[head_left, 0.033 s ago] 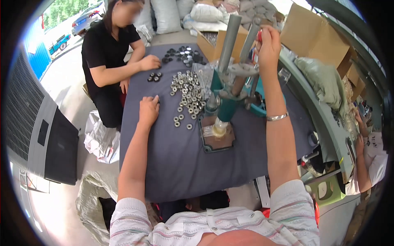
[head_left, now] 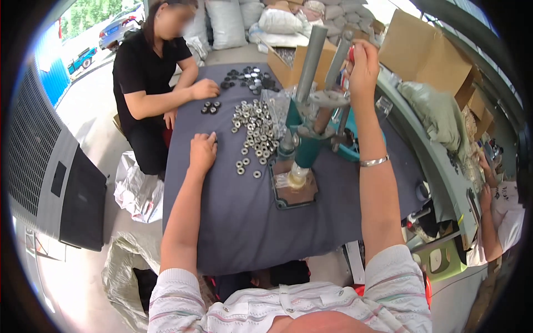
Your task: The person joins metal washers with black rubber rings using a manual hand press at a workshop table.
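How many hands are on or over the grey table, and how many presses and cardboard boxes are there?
Person's own hands: 2, left hand on the table, right hand gripping the press handle
Co-worker's hands: 2, one on the table, one at its edge
Presses: 1
Cardboard boxes: 2, and
Total: 7

Daylit workshop, grey-clothed table (head_left: 233,233), cardboard boxes (head_left: 425,53)

Matt grey cloth (head_left: 239,222) over the table, shiny metal rings (head_left: 252,133) mid-table, dull steel press columns (head_left: 311,55), rough brown cardboard boxes (head_left: 422,53) at the far right corner.
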